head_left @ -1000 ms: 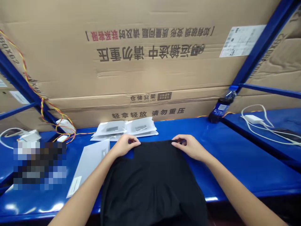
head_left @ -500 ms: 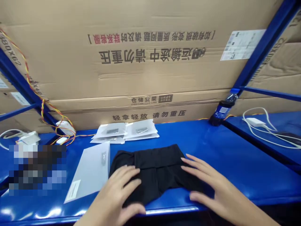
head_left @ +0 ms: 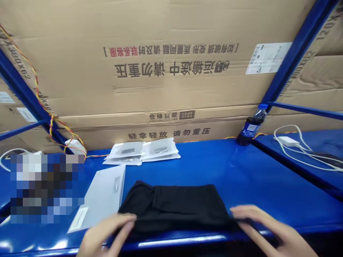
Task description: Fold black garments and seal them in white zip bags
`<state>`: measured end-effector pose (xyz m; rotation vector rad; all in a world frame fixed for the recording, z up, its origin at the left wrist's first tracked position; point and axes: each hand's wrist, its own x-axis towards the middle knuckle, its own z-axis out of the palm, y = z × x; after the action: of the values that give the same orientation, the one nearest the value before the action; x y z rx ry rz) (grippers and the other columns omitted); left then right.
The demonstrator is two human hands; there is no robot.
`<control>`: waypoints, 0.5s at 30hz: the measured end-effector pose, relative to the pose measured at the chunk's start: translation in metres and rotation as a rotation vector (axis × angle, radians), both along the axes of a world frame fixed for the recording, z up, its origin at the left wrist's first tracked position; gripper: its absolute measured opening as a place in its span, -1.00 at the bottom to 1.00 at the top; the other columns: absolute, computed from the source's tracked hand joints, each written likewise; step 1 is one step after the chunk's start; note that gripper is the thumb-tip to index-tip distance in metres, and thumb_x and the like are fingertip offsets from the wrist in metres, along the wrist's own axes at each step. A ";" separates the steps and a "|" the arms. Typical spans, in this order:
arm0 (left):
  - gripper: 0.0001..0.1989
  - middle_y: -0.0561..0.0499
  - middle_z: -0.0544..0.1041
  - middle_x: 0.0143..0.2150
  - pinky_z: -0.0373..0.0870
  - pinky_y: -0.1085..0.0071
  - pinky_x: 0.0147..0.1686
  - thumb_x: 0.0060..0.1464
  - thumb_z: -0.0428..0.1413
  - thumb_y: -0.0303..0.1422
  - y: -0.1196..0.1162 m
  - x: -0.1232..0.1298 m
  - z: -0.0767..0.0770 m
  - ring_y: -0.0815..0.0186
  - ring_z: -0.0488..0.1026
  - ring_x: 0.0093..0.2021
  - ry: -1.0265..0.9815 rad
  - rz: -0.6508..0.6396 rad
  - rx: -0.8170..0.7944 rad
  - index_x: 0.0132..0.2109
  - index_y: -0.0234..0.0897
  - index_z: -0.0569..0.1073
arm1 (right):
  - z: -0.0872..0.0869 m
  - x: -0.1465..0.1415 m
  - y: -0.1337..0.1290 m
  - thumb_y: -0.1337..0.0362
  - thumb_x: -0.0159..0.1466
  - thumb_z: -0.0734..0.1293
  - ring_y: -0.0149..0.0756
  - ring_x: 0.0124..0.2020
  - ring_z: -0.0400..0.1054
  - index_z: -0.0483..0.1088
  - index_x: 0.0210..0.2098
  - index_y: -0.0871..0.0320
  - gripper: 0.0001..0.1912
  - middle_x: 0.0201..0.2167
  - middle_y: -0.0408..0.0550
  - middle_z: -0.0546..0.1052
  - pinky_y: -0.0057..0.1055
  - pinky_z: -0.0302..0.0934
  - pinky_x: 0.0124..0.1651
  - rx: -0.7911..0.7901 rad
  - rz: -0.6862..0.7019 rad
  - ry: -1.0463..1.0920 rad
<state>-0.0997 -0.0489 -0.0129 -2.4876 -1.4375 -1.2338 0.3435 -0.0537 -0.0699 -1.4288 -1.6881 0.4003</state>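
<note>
1. a glossy blue steel worktop (head_left: 270, 185) runs across the room, with big tan cardboard cartons (head_left: 174, 92) printed in chinese stacked behind it and blue metal shelf uprights (head_left: 292, 60) at the sides.
2. at the back stand a dark plastic bottle with a blue label (head_left: 250, 127) and a neat group of flat white plastic packets (head_left: 142, 151). further right lies a white power adapter (head_left: 285, 141) with pale cables. red-and-yellow wires (head_left: 50, 125) loop at the left, beside a pixelated patch that hides whatever lies there.
3. a soft black folded cloth garment (head_left: 174, 207) lies flat near the front edge, its long axis running left to right, parallel to that edge. its left end sits just beside a thin pale grey rectangular sheet (head_left: 102, 196).
4. the left hand (head_left: 107, 233) and right hand (head_left: 265, 228) sit at the garment's near edge, one at each end. the fingers (head_left: 122, 225) lie close together, touching the cloth, but i cannot tell whether they pinch it.
</note>
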 end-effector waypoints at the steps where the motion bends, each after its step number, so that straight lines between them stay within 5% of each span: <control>1: -0.81 0.15 0.75 -0.20 0.68 0.45 -0.16 0.35 0.16 -0.17 0.015 0.005 0.010 0.25 0.73 -0.25 -0.038 0.064 -0.071 -0.13 0.00 0.68 | 0.006 -0.007 0.010 -0.13 0.32 0.39 0.03 -0.10 0.65 0.67 -0.13 0.01 -0.61 -0.11 0.04 0.71 -0.24 0.59 -0.09 -0.039 -0.063 0.046; 5: -0.73 0.03 0.73 -0.24 0.65 0.29 -0.18 0.34 0.10 -0.18 0.073 0.024 0.032 0.15 0.68 -0.23 0.080 0.123 -0.327 -0.17 -0.14 0.67 | 0.020 -0.031 0.055 -0.22 0.35 0.28 -0.10 -0.40 0.54 0.57 -0.02 0.14 -0.42 -0.43 -0.05 0.59 -0.21 0.51 -0.27 -0.143 -0.101 0.072; 7: -0.77 -0.03 0.72 -0.20 0.63 0.22 -0.15 0.30 0.10 -0.31 0.087 0.034 0.028 0.11 0.66 -0.19 0.200 0.133 -0.255 -0.11 -0.17 0.66 | 0.018 -0.040 0.067 -0.20 0.37 0.24 -0.10 -0.36 0.52 0.55 0.00 0.15 -0.42 -0.37 -0.02 0.58 -0.17 0.48 -0.21 -0.142 -0.119 -0.018; 11: -0.64 -0.13 0.68 0.00 0.63 0.17 -0.03 0.38 -0.05 -0.50 0.073 0.061 0.013 0.11 0.62 0.00 0.286 -0.007 0.070 0.03 -0.21 0.63 | 0.012 -0.054 0.069 -0.20 0.35 0.26 0.07 -0.08 0.52 0.55 -0.10 0.08 -0.49 -0.14 0.12 0.59 -0.02 0.42 0.03 -0.082 -0.187 -0.134; 15: -0.68 -0.18 0.66 0.12 0.66 0.08 0.07 0.46 -0.04 -0.38 0.047 0.085 0.003 0.06 0.62 0.11 0.377 -0.157 0.155 0.09 -0.26 0.61 | 0.016 -0.058 0.067 -0.18 0.32 0.26 0.07 -0.17 0.54 0.46 -0.25 0.03 -0.58 -0.26 0.06 0.61 -0.05 0.44 -0.11 -0.166 -0.159 -0.009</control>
<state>-0.0145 -0.0021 -0.0095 -2.5825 -1.0350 -0.7942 0.2855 0.0138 -0.0543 -1.6751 -1.5649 0.4540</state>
